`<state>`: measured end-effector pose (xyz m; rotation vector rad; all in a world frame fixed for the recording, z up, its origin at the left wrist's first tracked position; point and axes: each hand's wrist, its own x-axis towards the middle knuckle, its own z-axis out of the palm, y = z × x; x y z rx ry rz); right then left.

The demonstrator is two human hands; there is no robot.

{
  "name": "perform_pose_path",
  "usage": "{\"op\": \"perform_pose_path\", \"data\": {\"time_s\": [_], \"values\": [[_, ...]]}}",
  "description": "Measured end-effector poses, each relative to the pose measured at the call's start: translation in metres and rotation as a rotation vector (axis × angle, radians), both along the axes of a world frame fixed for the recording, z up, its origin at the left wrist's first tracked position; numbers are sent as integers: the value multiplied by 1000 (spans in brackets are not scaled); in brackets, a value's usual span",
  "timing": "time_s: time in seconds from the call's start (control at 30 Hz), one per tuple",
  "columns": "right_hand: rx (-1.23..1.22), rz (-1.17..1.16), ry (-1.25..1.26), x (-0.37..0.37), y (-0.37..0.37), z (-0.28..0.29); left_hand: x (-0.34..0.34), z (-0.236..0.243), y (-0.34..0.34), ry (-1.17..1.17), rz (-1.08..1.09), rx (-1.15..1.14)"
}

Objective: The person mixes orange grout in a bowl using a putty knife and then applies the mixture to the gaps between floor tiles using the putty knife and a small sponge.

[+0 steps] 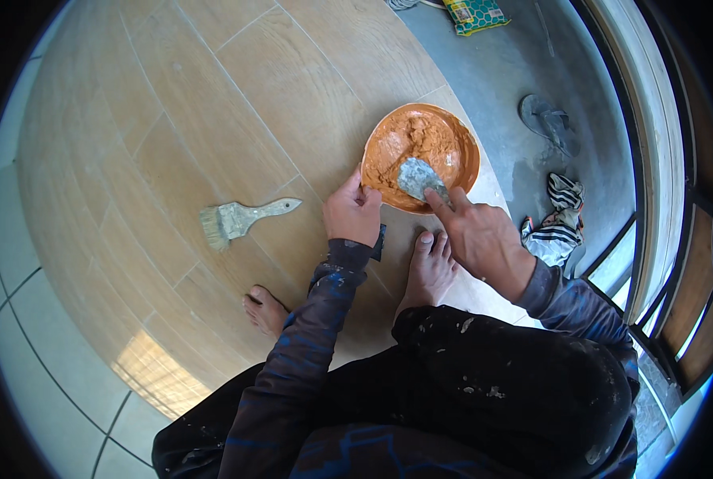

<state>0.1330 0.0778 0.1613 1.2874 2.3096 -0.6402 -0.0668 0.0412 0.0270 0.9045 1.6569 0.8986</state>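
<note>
Head view: I find the bowl [475, 166] at one o'clock from the picture's middle, orange paste [425, 134] heaped toward its twelve. The left hand [351, 212] grips the rim at eight o'clock; the right hand [484, 237], coming in from five, grasps the putty knife [420, 179], index finger stretched toward the blade. Its other fingers seem curled round the handle, though the palm hides most of it. For an even mix, I'd brace the rim firmly, press the blade flat and scrape the wall inward, folding lumps under.
</note>
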Motion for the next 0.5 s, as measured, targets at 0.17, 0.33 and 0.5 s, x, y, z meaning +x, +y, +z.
{"op": "perform_pose_path", "data": {"time_s": [0.17, 0.33, 0.5], "values": [[-101, -80, 243, 44, 11, 30, -7, 10, 5, 248, -230, -102], [-443, -392, 253, 61, 42, 68, -10, 15, 1, 316, -366, -77], [-719, -510, -52, 58, 98, 46, -3, 14, -2, 316, -371, -3]]}}
